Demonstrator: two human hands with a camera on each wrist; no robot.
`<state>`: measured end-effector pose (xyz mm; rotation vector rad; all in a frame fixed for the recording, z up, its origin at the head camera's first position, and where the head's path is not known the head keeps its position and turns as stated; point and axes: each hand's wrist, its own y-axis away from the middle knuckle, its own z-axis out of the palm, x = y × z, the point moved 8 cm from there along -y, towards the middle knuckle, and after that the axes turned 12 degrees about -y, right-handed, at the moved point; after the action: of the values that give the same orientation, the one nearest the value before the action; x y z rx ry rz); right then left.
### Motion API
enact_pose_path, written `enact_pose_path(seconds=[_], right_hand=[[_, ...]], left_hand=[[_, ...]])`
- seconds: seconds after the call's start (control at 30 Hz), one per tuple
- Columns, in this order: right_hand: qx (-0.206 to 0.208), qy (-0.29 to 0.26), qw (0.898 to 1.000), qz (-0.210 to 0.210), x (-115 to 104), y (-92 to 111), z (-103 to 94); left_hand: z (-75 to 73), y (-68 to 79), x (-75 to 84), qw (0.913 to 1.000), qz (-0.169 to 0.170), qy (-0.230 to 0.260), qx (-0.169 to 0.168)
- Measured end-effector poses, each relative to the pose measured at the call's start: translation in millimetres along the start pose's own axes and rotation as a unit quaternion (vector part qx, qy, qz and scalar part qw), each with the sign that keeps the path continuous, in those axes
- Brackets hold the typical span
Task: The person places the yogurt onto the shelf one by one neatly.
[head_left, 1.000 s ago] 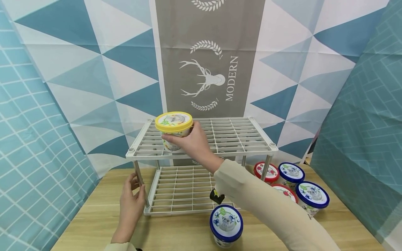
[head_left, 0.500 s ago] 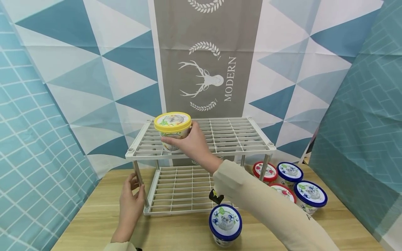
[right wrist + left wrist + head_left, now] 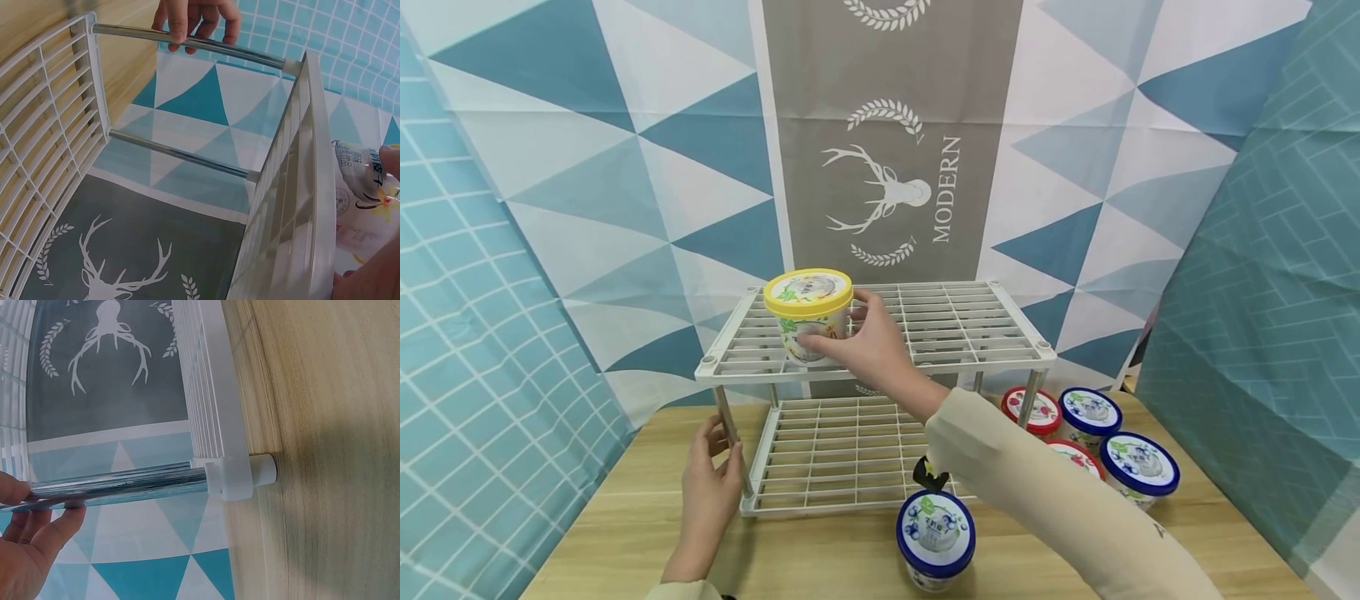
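A paper tub with a yellow lid point(image 3: 808, 293), like an ice cream tub, stands upright at the left front of the white rack's upper shelf point(image 3: 955, 333). My right hand point(image 3: 876, 343) is beside it, thumb across its front and fingers spread loosely at its right side. In the right wrist view, part of the printed tub point(image 3: 369, 200) shows beside that hand. Lower left, my left hand point(image 3: 709, 483) holds the rack's front left metal post point(image 3: 727, 421). The left wrist view has its thumb and fingers on either side of the post point(image 3: 144, 482).
A blue-lidded tub point(image 3: 936, 537) stands on the wooden table before the lower shelf point(image 3: 835, 450). To the right of the rack are red-lidded tubs point(image 3: 1036, 410) and blue-lidded tubs point(image 3: 1138, 465). A patterned cloth point(image 3: 880, 125) hangs behind.
My right fingers have loosened from the yellow-lidded tub, and the thumb has slid lower and to the right. The tub stays on the upper shelf. My left hand keeps its hold.
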<state>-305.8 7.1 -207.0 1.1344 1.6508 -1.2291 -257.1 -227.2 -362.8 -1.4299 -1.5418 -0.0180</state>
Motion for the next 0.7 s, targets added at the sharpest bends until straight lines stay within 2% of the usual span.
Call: enact_pose_path(seconds=[0.2, 0.7], right_hand=[[-0.005, -0.002, 1.000, -0.005, 1, 5, -7.0], [-0.008, 0.017, 1.000, -0.017, 3, 29, -54.4]], left_hand=[[-0.4, 0.0, -0.3, 1.0000, -0.004, -0.001, -0.006], [0.6, 0.0, 1.0, 0.9999, 0.001, -0.003, -0.014]])
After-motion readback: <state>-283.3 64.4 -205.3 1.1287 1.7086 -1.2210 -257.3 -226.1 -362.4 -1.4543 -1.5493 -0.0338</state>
